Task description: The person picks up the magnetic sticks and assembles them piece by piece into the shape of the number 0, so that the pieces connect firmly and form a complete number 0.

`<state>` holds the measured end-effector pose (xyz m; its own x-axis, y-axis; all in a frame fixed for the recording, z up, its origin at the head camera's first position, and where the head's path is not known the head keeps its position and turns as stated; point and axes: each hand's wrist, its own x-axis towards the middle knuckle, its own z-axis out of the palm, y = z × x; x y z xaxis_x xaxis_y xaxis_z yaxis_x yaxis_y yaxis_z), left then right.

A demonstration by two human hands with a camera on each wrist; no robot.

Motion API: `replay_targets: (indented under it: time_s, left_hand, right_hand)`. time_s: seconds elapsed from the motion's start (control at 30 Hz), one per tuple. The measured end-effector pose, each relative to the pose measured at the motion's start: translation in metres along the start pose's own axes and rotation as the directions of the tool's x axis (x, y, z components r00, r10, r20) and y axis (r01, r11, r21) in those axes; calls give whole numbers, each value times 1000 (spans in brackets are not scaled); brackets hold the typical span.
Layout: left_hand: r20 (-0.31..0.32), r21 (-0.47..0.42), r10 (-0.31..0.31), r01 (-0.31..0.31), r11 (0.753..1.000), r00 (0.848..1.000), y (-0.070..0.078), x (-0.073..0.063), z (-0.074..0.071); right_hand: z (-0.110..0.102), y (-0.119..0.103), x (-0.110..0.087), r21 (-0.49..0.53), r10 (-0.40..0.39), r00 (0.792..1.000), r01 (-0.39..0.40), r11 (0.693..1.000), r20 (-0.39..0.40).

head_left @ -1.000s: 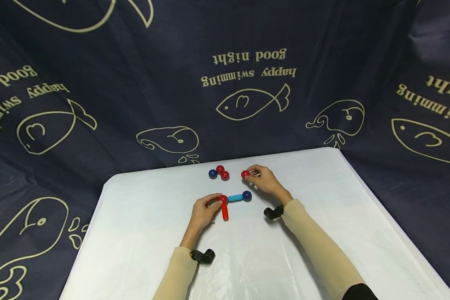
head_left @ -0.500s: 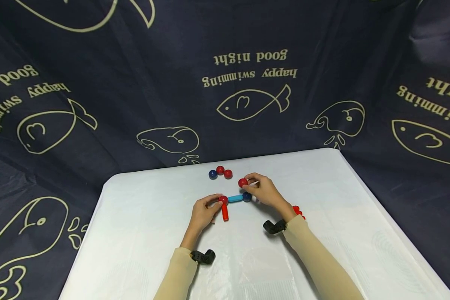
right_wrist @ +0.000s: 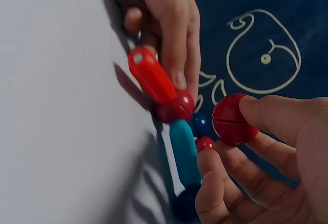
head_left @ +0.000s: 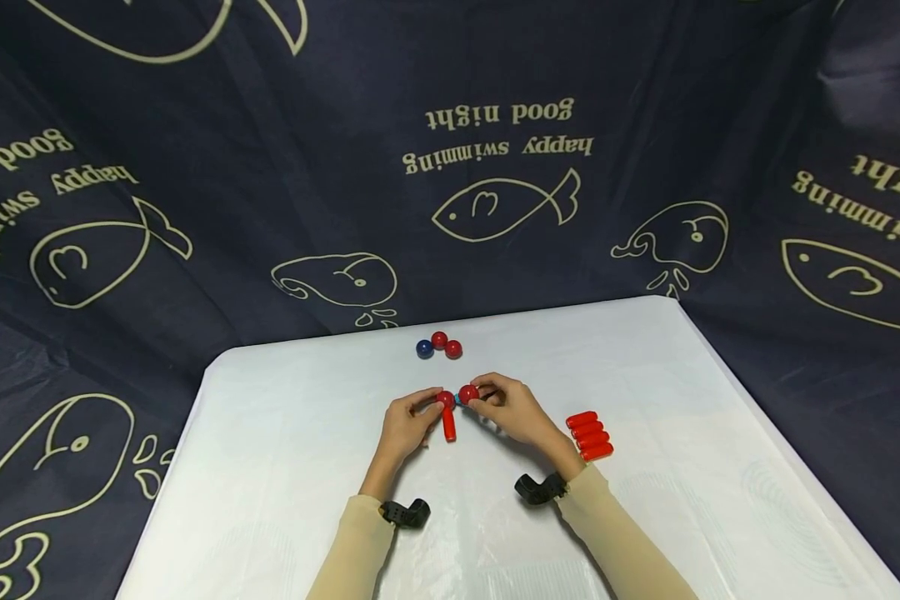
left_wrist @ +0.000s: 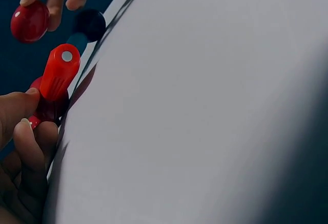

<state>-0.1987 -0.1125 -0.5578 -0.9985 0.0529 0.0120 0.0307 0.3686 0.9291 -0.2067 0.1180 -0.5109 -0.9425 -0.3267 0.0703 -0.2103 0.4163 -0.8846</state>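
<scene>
My left hand (head_left: 407, 425) pinches a red ball (head_left: 446, 400) low at the white table. A red rod (head_left: 449, 424) with a pale disc at its end sticks out of that ball towards me. From the ball's right side runs a light blue rod (right_wrist: 184, 152), ending in a dark blue ball (right_wrist: 187, 203); in the head view my right hand mostly covers both. Between thumb and fingers my right hand (head_left: 517, 412) holds another red ball (head_left: 468, 394), which has a groove round it. In the right wrist view this ball is apart from the joined pieces.
Towards the table's far edge sit a loose dark blue ball (head_left: 424, 349) and two red balls, one farther (head_left: 439, 340) and one nearer (head_left: 453, 349). Several red rods (head_left: 589, 435) lie side by side right of my right wrist. A dark printed cloth (head_left: 345, 167) hangs behind the white table (head_left: 307, 467).
My right hand has brought its red ball nearer and leftwards, beside the ball in my left hand. The red rods at the right have come into sight. My left hand stays put.
</scene>
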Motion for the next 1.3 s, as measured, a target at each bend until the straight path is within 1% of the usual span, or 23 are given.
replay_targets:
  time_s: [0.13,0.27,0.47,0.6,0.8,0.97,1.07,1.3]
  left_hand:
    - [3,9,-7,7,1000,1000,0,0,0]
    - [5,8,-2,2,1000,1000,0,-1,0]
    - [5,2,7,-7,1000,1000,0,-1,0]
    - [4,-4,0,0,1000,1000,-1,0,0]
    - [6,-4,1,-1,1000,1000,-1,0,-1]
    - [5,-2,10,-10,1000,1000,-1,0,-1]
    - [2,-1,10,-10,1000,1000,-1,0,-1]
    - [1,4,5,-5,1000,1000,-2,1,0]
  right_hand:
    - [9,-1,-11,18,-10,1000,10,1000,16]
    - [18,-2,-21,38,-15,999,14,999,38]
    - [26,-4,-30,50,-14,998,11,999,57]
    - [30,-4,-34,40,-14,998,12,999,55]
    - [35,-2,-39,34,-9,996,6,999,87]
    - [37,2,-43,10,-40,992,39,999,120]
    - [39,4,-44,-3,-40,990,41,999,133]
    - [40,7,-45,-14,-56,990,58,998,132]
